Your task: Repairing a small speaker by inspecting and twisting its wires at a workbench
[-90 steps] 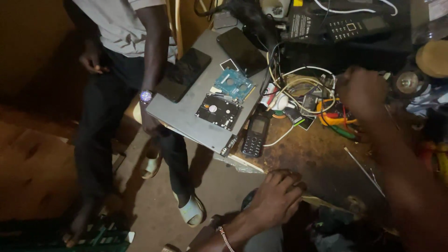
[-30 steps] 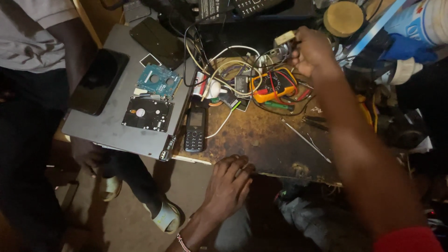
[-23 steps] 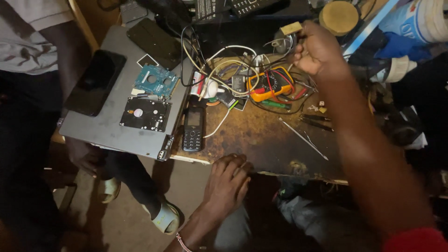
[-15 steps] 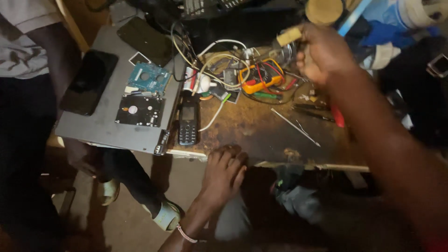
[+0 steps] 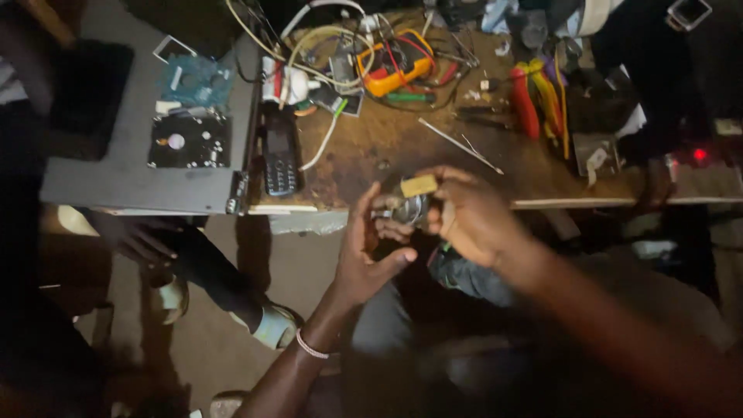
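Note:
My right hand [image 5: 472, 217] holds a small shiny metal part with a yellowish tag [image 5: 418, 193] just in front of the near edge of the wooden workbench [image 5: 371, 147]. My left hand [image 5: 362, 251] is raised beside it with fingers spread, its fingertips touching the same part from the left. Both hands meet over my lap, below the bench edge. The rest of the part is hidden by my fingers.
On the bench lie a black keypad phone [image 5: 279, 152], an orange multimeter [image 5: 393, 71] in tangled wires, thin metal rods [image 5: 460, 145] and red-and-yellow handled pliers [image 5: 535, 97]. A grey laptop [image 5: 131, 178] carries an opened hard drive [image 5: 190, 141] and circuit board. Another person's sandalled foot [image 5: 271, 325] stands left.
My right hand came back from the far wire pile to the near bench edge carrying the small part. My left hand lifted off the bench edge to meet it. The view shifted right.

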